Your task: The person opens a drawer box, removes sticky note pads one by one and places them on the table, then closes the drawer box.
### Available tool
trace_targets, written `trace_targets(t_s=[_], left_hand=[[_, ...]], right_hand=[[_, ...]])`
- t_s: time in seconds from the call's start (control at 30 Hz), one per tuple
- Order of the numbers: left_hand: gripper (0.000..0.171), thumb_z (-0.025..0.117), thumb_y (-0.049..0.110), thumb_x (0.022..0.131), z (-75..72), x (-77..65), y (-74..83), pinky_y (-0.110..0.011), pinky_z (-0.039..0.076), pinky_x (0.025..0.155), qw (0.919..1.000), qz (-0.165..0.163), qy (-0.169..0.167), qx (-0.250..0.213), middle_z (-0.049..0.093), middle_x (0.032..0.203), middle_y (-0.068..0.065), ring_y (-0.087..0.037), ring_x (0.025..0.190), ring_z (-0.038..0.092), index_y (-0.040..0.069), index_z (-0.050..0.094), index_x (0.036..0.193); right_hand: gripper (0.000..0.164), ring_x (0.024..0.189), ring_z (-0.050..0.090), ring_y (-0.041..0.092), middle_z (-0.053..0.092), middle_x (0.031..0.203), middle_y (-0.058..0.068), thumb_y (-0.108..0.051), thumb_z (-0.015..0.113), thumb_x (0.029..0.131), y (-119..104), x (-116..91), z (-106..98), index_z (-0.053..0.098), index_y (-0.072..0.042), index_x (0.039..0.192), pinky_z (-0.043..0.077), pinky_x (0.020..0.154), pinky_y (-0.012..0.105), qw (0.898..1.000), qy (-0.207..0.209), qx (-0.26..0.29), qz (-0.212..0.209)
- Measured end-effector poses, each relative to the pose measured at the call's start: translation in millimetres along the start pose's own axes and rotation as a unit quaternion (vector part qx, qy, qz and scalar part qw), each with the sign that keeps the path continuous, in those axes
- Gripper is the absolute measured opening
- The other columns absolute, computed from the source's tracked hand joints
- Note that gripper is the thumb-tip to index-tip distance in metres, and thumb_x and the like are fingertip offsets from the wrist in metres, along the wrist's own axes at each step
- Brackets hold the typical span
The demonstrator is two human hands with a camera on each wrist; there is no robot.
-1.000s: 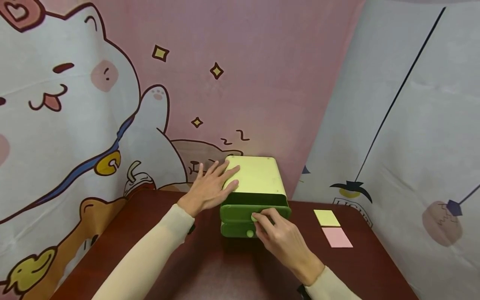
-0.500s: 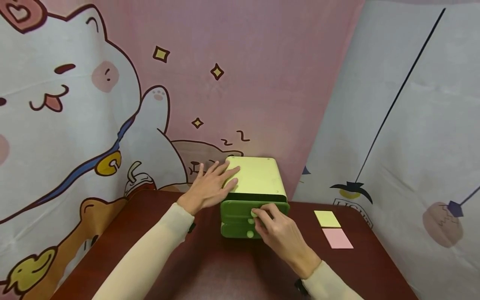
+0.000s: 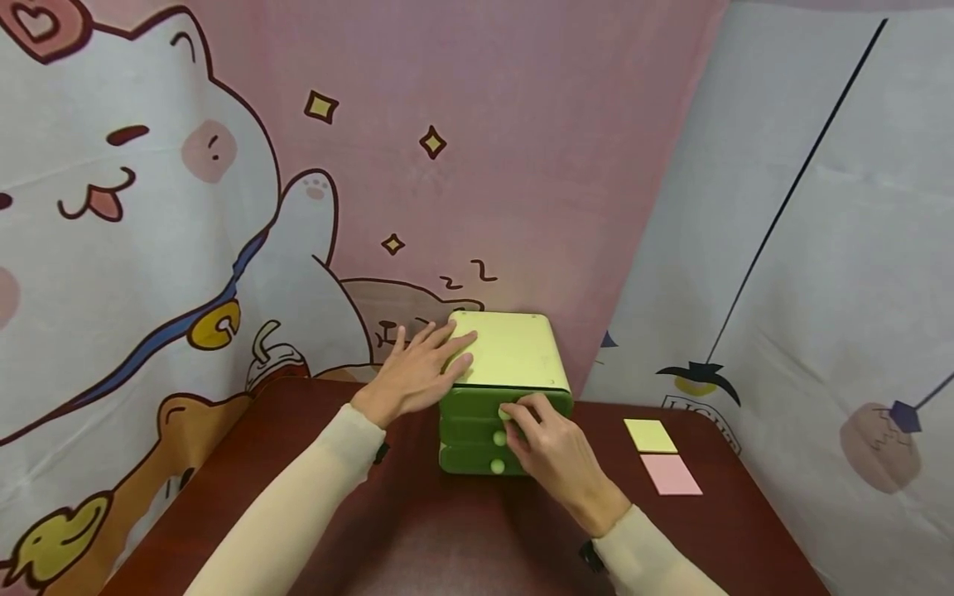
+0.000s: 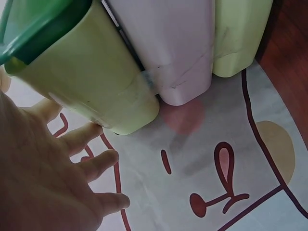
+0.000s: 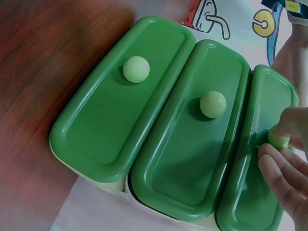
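Note:
A small three-tier drawer box (image 3: pixel 510 352) with a pale yellow-green top and green drawer fronts stands at the table's back. My right hand (image 3: pixel 559 455) pinches the round pale green knob (image 5: pixel 277 138) of the top drawer (image 3: pixel 469 404), whose front sits close under the box's top. Below it, the middle knob (image 5: pixel 212 104) and bottom knob (image 5: pixel 136 69) are untouched. My left hand (image 3: pixel 417 370) rests on the box's upper left edge, fingers spread. In the left wrist view, the box's side (image 4: pixel 110 77) shows yellow-green and pinkish tiers.
To the box's right, a yellow square pad (image 3: pixel 650 434) and a pink square pad (image 3: pixel 671 473) lie on the dark red-brown table (image 3: pixel 417 530). A cartoon-printed cloth (image 3: pixel 559 165) hangs right behind the box.
The top drawer has slid inward, and the dark gap under the box's top has narrowed to a line. My right hand moved forward with the knob; my left hand stayed put.

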State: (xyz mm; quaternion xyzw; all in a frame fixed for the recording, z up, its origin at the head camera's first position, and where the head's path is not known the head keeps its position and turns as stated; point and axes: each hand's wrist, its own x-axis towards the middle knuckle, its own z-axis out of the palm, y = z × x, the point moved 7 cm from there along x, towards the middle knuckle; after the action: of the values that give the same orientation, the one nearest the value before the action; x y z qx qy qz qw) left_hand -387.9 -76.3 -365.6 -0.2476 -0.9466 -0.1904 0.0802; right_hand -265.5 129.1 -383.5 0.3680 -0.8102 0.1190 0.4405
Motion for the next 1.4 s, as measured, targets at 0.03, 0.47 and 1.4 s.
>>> trace_targets(t_s=[0.03, 0.47, 1.4], left_hand=[[0.072, 0.021, 0.075, 0.120, 0.3, 0.0, -0.3, -0.079, -0.002, 0.145, 1.0000, 0.000, 0.000, 0.001, 0.025, 0.197, -0.004, -0.043, 0.184, 0.020, 0.045, 0.036, 0.184], [0.070, 0.029, 0.073, 0.121, 0.0, -0.9, 2.0, -0.080, 0.000, 0.145, 0.9998, 0.007, 0.004, 0.016, 0.026, 0.196, -0.006, -0.043, 0.183, 0.022, 0.043, 0.036, 0.184], [0.075, 0.030, 0.076, 0.119, 4.2, -0.7, 4.3, -0.081, 0.004, 0.144, 0.9981, 0.016, 0.031, 0.051, 0.028, 0.196, -0.009, -0.046, 0.182, 0.026, 0.042, 0.034, 0.185]], right_hand=[[0.039, 0.073, 0.070, 0.011, 0.072, 0.109, 0.011, 0.003, 0.100, 0.083, 0.5, 0.4, 0.6, 0.084, -0.006, 0.118, 0.054, 0.055, 0.019, 1.000, 0.000, -0.001, 0.001], [0.039, 0.074, 0.072, 0.013, 0.073, 0.109, 0.012, 0.005, 0.100, 0.084, 7.1, 3.2, 7.8, 0.084, -0.004, 0.119, 0.060, 0.058, 0.022, 1.000, 0.002, 0.003, 0.000], [0.057, 0.068, 0.066, 0.010, 0.071, 0.107, 0.010, 0.004, 0.101, 0.084, 10.9, -15.8, 5.6, 0.078, -0.004, 0.135, 0.053, 0.055, 0.016, 0.999, 0.013, 0.030, 0.015]])
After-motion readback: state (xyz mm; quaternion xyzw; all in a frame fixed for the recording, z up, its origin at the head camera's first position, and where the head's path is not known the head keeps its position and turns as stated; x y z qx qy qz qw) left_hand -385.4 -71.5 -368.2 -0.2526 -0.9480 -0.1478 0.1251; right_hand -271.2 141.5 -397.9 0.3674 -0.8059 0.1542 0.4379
